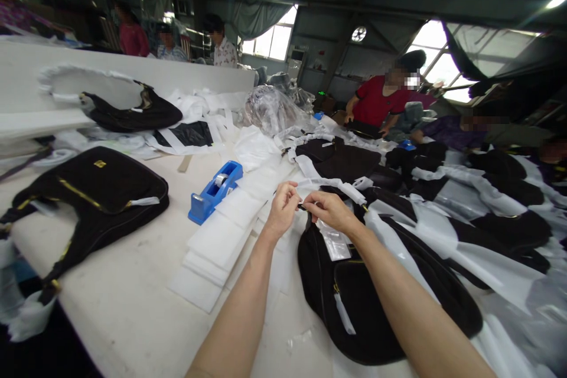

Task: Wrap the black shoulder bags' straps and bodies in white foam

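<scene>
A black handbag with gold zippers lies on the table in front of me, under my right forearm. My left hand and my right hand meet at the bag's upper left end, fingers pinched close together on a black strap end. The exact part between the fingertips is small and partly hidden. A clear plastic packet hangs just below my right hand, over the bag. White wrap covers a zipper pull on the bag's front.
A blue tape dispenser stands left of my hands, beside stacked white foam sheets. Another black bag lies at left, and one more behind it. Wrapped black bags pile up at right. A person in red works across the table.
</scene>
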The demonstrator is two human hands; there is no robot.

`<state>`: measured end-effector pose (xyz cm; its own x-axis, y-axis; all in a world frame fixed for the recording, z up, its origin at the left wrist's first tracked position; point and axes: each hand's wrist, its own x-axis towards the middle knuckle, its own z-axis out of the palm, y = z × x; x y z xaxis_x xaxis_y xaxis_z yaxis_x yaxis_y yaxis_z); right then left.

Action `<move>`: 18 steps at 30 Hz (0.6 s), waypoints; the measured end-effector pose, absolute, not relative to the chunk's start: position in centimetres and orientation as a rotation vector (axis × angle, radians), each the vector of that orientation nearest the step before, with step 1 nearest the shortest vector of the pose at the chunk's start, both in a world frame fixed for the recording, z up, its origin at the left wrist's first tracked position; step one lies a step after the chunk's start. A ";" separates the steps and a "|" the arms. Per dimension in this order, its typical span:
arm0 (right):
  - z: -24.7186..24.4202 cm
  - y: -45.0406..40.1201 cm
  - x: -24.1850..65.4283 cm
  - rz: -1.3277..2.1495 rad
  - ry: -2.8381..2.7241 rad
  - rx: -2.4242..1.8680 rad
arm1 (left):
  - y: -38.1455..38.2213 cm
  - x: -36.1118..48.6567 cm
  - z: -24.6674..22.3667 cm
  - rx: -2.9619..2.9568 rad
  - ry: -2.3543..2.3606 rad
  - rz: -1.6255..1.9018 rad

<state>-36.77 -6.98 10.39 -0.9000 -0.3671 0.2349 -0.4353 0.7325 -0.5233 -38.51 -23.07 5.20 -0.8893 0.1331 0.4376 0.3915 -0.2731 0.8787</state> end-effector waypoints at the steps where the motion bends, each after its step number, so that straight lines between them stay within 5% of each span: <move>1: 10.3 -7.0 -36.8 0.896 -2.811 0.645 | -23.0 -38.5 5.2 -0.645 -1.777 -2.306; 18: 8.5 -7.4 -36.4 1.040 -2.607 0.562 | -22.9 -38.7 5.2 -0.474 -1.696 -2.492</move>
<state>-36.37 -7.38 8.51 -0.8859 -0.2504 0.3905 -0.4505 0.6654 -0.5952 -38.66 -22.92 5.21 -0.9478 0.0987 0.3033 0.2460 -0.3793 0.8920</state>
